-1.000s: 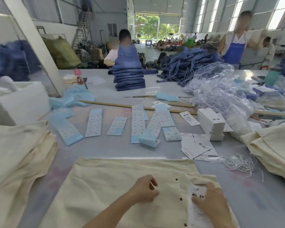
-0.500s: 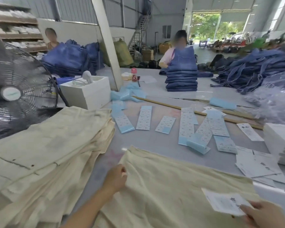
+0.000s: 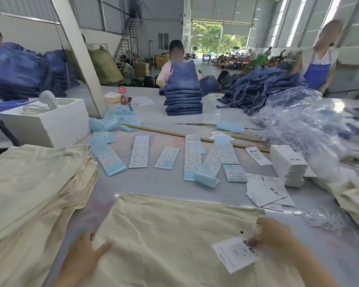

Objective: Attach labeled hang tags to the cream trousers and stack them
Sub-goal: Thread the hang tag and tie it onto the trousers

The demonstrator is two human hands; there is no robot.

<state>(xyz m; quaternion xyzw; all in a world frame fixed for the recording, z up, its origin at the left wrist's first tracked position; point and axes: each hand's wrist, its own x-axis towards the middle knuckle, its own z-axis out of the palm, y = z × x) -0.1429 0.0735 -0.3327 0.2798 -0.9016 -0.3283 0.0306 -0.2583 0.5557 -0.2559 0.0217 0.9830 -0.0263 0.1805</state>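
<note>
A pair of cream trousers (image 3: 174,235) lies flat on the grey table in front of me. My left hand (image 3: 84,254) grips the trousers' left edge, thumb on top of the cloth. My right hand (image 3: 273,235) pinches the top of a white hang tag (image 3: 234,255) that rests on the trousers near a dark button (image 3: 241,232). A tall stack of cream trousers (image 3: 29,193) sits at my left. More folded cream trousers (image 3: 356,201) lie at the right edge.
Blue-and-white label strips (image 3: 141,151) lie in a row across the table's middle. Loose white tags (image 3: 267,192), a tag stack (image 3: 288,162) and a bundle of strings (image 3: 321,218) sit at right. A white box (image 3: 48,121), a wooden stick (image 3: 174,133), plastic bags (image 3: 303,121) and folded jeans (image 3: 183,100) lie beyond.
The view has swung back to the right. My left hand slid down the trousers' left edge toward me. My right hand moved the tag up toward the button.
</note>
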